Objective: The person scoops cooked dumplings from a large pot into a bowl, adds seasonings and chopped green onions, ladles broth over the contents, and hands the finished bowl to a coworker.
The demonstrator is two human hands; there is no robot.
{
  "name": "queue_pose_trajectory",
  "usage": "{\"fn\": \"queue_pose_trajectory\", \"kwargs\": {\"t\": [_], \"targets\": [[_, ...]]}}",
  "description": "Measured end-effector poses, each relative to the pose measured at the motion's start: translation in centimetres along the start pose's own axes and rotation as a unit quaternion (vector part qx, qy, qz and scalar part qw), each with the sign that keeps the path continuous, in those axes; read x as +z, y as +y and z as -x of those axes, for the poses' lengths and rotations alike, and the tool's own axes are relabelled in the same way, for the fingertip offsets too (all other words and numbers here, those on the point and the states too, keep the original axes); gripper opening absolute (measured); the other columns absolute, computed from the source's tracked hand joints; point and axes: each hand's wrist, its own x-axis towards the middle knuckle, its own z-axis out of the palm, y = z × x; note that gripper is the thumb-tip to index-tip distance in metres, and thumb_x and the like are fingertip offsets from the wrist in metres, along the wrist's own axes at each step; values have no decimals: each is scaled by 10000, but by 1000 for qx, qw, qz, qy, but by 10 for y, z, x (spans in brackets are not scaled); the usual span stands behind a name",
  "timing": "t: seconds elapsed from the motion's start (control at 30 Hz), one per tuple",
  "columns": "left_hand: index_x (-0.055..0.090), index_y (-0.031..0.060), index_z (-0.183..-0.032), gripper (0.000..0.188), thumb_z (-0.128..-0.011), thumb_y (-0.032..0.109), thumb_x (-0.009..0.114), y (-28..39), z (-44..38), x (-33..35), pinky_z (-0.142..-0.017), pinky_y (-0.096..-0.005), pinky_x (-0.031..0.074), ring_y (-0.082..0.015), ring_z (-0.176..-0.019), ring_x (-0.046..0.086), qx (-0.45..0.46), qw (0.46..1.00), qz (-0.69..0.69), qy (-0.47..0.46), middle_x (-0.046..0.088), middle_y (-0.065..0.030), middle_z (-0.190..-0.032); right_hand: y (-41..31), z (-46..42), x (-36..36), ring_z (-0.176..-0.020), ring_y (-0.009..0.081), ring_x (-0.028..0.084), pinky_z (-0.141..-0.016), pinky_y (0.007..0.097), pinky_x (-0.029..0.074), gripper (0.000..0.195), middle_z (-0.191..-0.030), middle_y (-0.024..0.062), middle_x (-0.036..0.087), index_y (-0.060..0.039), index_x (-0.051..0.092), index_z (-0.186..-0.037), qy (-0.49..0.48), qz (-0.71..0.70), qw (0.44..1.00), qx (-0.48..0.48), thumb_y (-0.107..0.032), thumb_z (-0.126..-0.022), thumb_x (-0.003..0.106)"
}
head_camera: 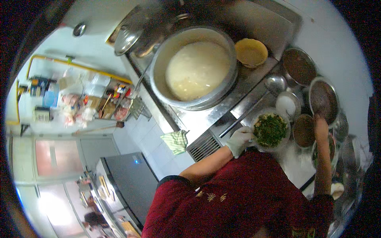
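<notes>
My left hand (240,140), in a pale glove, grips the near-left rim of a clear bowl (287,134). Chopped green leaves (270,130) over paler pieces fill this bowl. My right hand (321,129) looks bare and reaches to the near edge of a round metal bowl (335,96) with dark brown contents (321,99). Its fingertips are blurred against those contents, so I cannot see whether they hold anything. Between the two hands stands a container of brownish seasoning (303,131). Just beyond the greens is a metal bowl of white powder (286,104) with a spoon in it.
A large metal pot (190,104) of cloudy pale liquid (198,71) stands on the stove, a yellow bowl (253,43) beside it. A long-handled ladle (275,84) lies left of the seasonings. A striped cloth (175,142) hangs at the counter edge. Another person (95,219) is far off, lower left.
</notes>
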Motion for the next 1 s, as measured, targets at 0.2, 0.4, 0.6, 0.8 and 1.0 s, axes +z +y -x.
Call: {"fn": "queue_pose_trajectory", "kwargs": {"t": [0.2,0.4,0.6,0.8,1.0], "targets": [[618,34,-969,175,-808,97,649,-13,-3,5,-730,-297,483,-170,-860,602,26,995,89,33,638,-34,-900,39,6,-25,-1204,381,538,-1021,417,417,473,-1334,235,545,3,511,-1345,7,-152,987,57,-323,-1019,409],[660,54,-1003,171,-843,62,599,-13,3,2,-767,-333,522,-189,-843,615,88,983,162,27,640,-33,-925,48,21,-58,-1052,274,620,-891,392,491,457,-1193,152,641,11,560,-1301,108,-343,926,114,-336,-1029,437],[545,25,-1257,409,-853,81,571,22,27,32,-781,-414,519,-295,-951,627,99,991,94,-19,636,-112,-1089,43,33,-52,-619,172,578,-595,337,478,358,-780,105,658,-35,646,-1164,99,-464,872,124,-326,-1011,506],[539,-46,-1195,347,-880,94,577,14,12,41,-612,-491,544,-381,-872,639,54,987,151,-22,618,-221,-1128,27,72,-79,-590,188,533,-586,355,458,303,-711,105,614,-19,681,-1057,120,-411,899,95,-274,-996,529],[464,-29,-1319,567,-805,135,637,24,-10,57,-896,-527,505,-377,-1106,579,35,989,98,-107,564,-197,-1267,21,89,-96,-585,131,504,-569,299,439,283,-699,61,610,-12,682,-1041,131,-485,860,87,-240,-1005,519]]}}
